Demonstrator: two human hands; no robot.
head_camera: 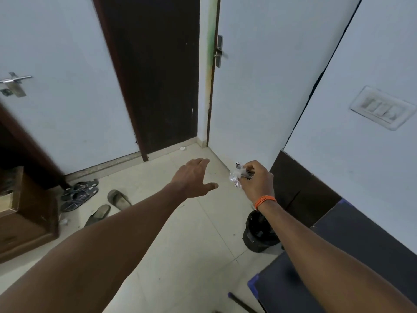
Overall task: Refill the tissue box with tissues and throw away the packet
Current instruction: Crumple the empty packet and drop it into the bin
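Both bare forearms fill the lower part of the view, reaching forward over a pale tiled floor (180, 256).

Left hand (191, 177): empty, palm down, fingers loosely extended, thumb splayed out to the right. Touching nothing.

Right hand (257, 179): curled closed around a crumpled clear plastic packet (235, 177). Part of the packet sticks out on the hand's left side; the rest is hidden in the fist. Something dark shows between the fingers, can't tell what. Bundle of thin orange thread bands (265, 201) on the right wrist.

Packet sits up in the air, forward of and above a small black bin with a black liner (257, 236) that stands on the floor. Right forearm crosses in front of the bin's right side. Packet and bin are well apart.

Right edge: dark flat surface with a blue corner edge (253, 284), just beside the bin. White wall above it carries a white four-rocker switch plate (380, 107).

Ahead: dark brown wooden door panel (153, 75), with a white door (259, 86) and its metal lever handle (220, 53) next to it. Small white scrap (182, 148) lies on the floor near the threshold.

Left side: brown wooden cabinet (24, 222), with a pair of grey strapped sandals (79, 194) and a pair of olive slides (108, 207) on the floor nearby.
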